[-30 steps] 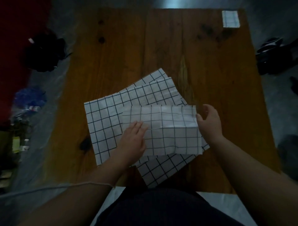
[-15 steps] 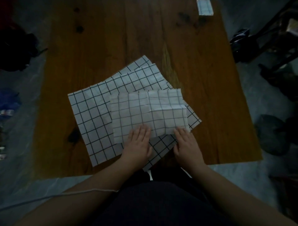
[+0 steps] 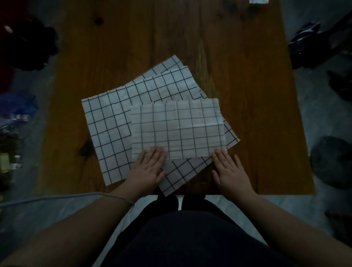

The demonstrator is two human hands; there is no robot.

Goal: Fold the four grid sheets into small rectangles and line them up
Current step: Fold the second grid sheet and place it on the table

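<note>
Both hands have slid apart along the folded sheet's near edge since half a second ago, the right one farther out toward the corner. At centre left, unfolded grid sheets (image 3: 114,133) lie fanned on the wooden counter (image 3: 247,76). Left hand (image 3: 148,169) rests flat, fingers together, on the near-left corner of the folded sheet (image 3: 179,127). Right hand (image 3: 231,172) lies flat, fingers slightly spread, at its near-right corner. Another small folded piece (image 3: 258,1) sits at the top right edge.
</note>
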